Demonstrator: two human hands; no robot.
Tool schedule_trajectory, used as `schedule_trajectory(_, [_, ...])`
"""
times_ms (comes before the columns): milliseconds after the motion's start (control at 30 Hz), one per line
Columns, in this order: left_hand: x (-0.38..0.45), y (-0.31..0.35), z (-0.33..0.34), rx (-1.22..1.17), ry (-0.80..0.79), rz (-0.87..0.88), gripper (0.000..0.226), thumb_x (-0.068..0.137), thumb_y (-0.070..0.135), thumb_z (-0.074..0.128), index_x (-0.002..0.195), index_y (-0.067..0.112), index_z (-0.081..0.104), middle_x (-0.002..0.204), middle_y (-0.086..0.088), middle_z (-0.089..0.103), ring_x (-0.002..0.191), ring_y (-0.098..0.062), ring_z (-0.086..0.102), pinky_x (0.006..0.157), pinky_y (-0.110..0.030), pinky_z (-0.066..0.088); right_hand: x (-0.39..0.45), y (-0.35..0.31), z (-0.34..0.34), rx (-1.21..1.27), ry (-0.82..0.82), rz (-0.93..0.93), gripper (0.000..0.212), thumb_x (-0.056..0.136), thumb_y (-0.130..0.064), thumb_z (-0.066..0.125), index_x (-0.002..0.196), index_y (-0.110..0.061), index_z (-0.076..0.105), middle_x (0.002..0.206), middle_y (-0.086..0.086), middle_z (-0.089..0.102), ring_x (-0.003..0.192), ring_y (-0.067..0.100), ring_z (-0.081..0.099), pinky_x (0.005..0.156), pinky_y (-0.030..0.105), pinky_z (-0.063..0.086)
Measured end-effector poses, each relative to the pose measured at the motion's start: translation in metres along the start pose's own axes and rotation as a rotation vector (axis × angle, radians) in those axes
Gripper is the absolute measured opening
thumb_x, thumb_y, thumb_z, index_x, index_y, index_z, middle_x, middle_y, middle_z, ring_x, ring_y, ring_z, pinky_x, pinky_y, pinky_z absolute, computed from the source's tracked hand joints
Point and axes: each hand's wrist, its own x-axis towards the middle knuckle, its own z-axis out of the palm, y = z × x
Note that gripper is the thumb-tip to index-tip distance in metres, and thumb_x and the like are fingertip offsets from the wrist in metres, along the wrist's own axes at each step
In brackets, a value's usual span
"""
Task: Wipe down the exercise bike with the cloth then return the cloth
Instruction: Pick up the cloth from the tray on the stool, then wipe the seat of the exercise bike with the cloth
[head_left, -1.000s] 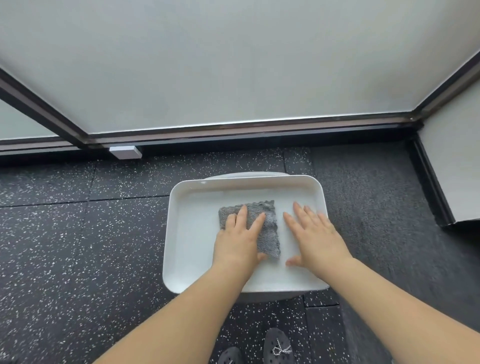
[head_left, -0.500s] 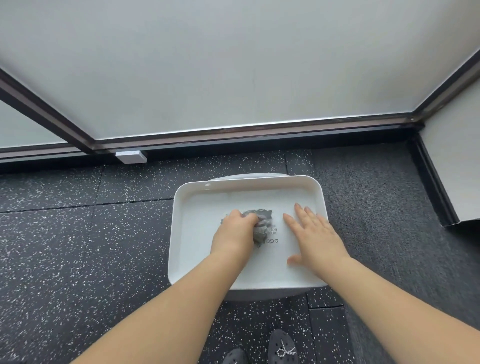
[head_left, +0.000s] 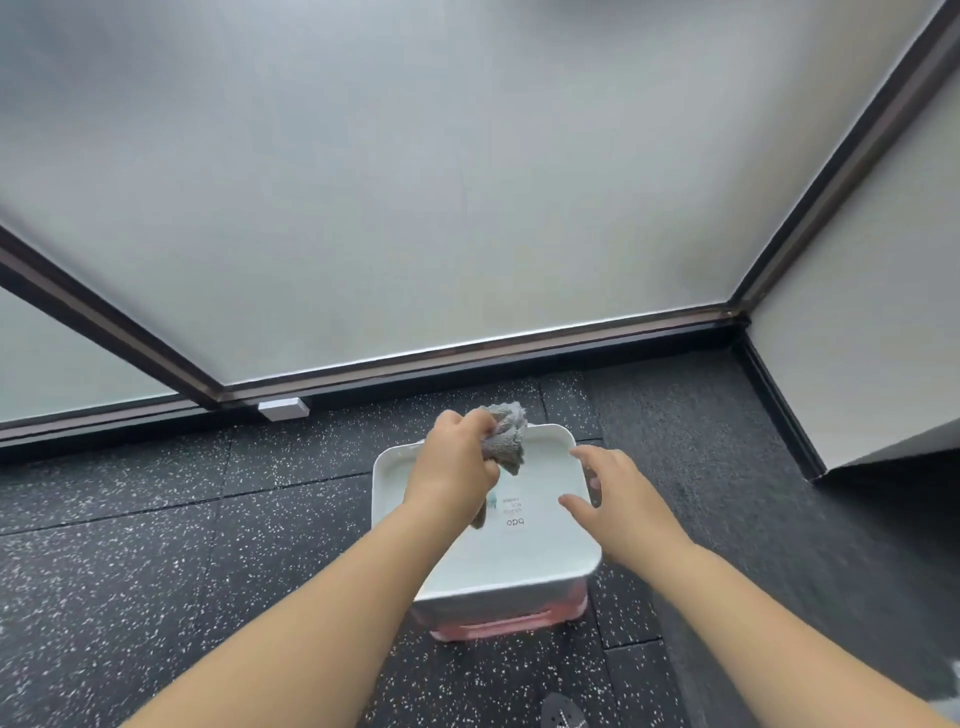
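grey cloth bunched up over the white tray

left hand (head_left: 457, 467) has its fingers curled tight round the cloth (head_left: 506, 436), a fuzzy grey microfibre-looking rag scrunched into a lump, one corner dangling below the fist. it's held above the far end of the tray (head_left: 540, 566). the tray is smooth glossy white, rectangular with rounded corners and a raised lip, small dark print on its bottom, and sits on something pink (head_left: 509, 621). right hand (head_left: 613, 499) hovers over the tray's right edge, fingers spread loose and holding nothing. the floor (head_left: 156, 571) is black rubber matting with white speckles, seams between tiles. frosted glass panels (head_left: 415, 208) in dark frames behind.
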Motion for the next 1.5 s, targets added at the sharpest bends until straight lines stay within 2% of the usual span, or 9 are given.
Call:
schedule_trajectory(167, [-0.030, 0.054, -0.042, 0.007, -0.001, 0.174, 0.038, 0.080, 0.013, 0.057, 0.115, 0.027, 0.054, 0.112, -0.003, 0.047, 0.095, -0.023, 0.053, 0.076, -0.028, 0.043, -0.060, -0.026, -0.054, 0.155, 0.162, 0.006, 0.045, 0.086, -0.029, 0.061, 0.129, -0.029, 0.046, 0.117, -0.005, 0.053, 0.095, 0.010, 0.057, 0.084, 0.028, 0.047])
schedule_trajectory(300, [-0.060, 0.090, -0.063, 0.050, -0.027, 0.345, 0.038, 0.081, 0.010, 0.056, 0.115, 0.027, 0.054, 0.111, 0.000, 0.045, 0.075, -0.023, 0.060, 0.068, -0.028, 0.046, -0.120, -0.026, -0.078, 0.211, 0.302, 0.089, 0.042, 0.087, -0.028, 0.059, 0.127, -0.030, 0.047, 0.115, -0.007, 0.053, 0.095, 0.010, 0.056, 0.083, 0.032, 0.051])
schedule_trajectory(500, [-0.112, 0.140, -0.051, 0.181, -0.161, 0.600, 0.042, 0.075, 0.008, 0.058, 0.114, 0.024, 0.057, 0.113, -0.006, 0.049, 0.092, -0.025, 0.058, 0.075, -0.030, 0.045, -0.247, 0.016, -0.081, 0.286, 0.531, 0.336, 0.036, 0.087, -0.027, 0.058, 0.122, -0.030, 0.050, 0.112, -0.007, 0.054, 0.091, 0.010, 0.056, 0.080, 0.029, 0.048])
schedule_trajectory(633, [-0.171, 0.184, -0.015, 0.255, -0.250, 0.782, 0.041, 0.072, 0.010, 0.059, 0.111, 0.022, 0.059, 0.109, -0.009, 0.053, 0.096, -0.028, 0.058, 0.074, -0.026, 0.040, -0.348, 0.054, -0.071, 0.378, 0.678, 0.530, 0.028, 0.086, -0.026, 0.058, 0.113, -0.031, 0.055, 0.105, -0.011, 0.054, 0.087, 0.008, 0.055, 0.077, 0.036, 0.054])
schedule_trajectory(867, [-0.320, 0.268, 0.067, 0.286, -0.419, 1.114, 0.048, 0.066, 0.014, 0.057, 0.113, 0.021, 0.055, 0.106, -0.006, 0.056, 0.094, -0.025, 0.058, 0.074, -0.030, 0.047, -0.542, 0.113, -0.041, 0.407, 0.939, 0.843, 0.031, 0.087, -0.016, 0.054, 0.117, -0.020, 0.058, 0.114, -0.001, 0.058, 0.098, 0.014, 0.056, 0.087, 0.029, 0.046])
schedule_trajectory(1000, [-0.421, 0.303, 0.120, 0.323, -0.488, 1.290, 0.048, 0.068, 0.015, 0.059, 0.115, 0.020, 0.055, 0.107, -0.007, 0.055, 0.097, -0.026, 0.057, 0.075, -0.028, 0.044, -0.656, 0.145, -0.005, 0.498, 1.058, 0.975, 0.029, 0.089, -0.019, 0.053, 0.117, -0.024, 0.056, 0.116, -0.003, 0.057, 0.095, 0.009, 0.054, 0.079, 0.025, 0.046])
schedule_trajectory(1133, [-0.535, 0.325, 0.170, 0.334, -0.555, 1.381, 0.047, 0.069, 0.012, 0.059, 0.115, 0.020, 0.055, 0.102, -0.004, 0.052, 0.091, -0.024, 0.054, 0.072, -0.025, 0.038, -0.769, 0.171, 0.032, 0.528, 1.148, 1.092, 0.031, 0.088, -0.019, 0.053, 0.118, -0.027, 0.057, 0.116, -0.005, 0.058, 0.097, 0.009, 0.056, 0.081, 0.024, 0.046])
schedule_trajectory(1400, [-0.736, 0.345, 0.253, 0.351, -0.654, 1.570, 0.041, 0.067, 0.012, 0.057, 0.108, 0.016, 0.058, 0.107, -0.009, 0.063, 0.103, -0.029, 0.057, 0.073, -0.029, 0.043, -0.953, 0.214, 0.083, 0.500, 1.260, 1.264, 0.029, 0.085, -0.018, 0.060, 0.113, -0.023, 0.060, 0.113, 0.002, 0.060, 0.096, 0.019, 0.060, 0.082, 0.029, 0.047])
schedule_trajectory(1500, [-0.791, 0.353, 0.273, 0.365, -0.698, 1.593, 0.046, 0.071, 0.011, 0.059, 0.117, 0.014, 0.056, 0.112, -0.012, 0.059, 0.104, -0.030, 0.055, 0.073, -0.025, 0.037, -0.998, 0.228, 0.095, 0.525, 1.313, 1.285, 0.029, 0.085, -0.018, 0.061, 0.113, -0.023, 0.059, 0.111, 0.000, 0.059, 0.093, 0.017, 0.059, 0.084, 0.032, 0.049])
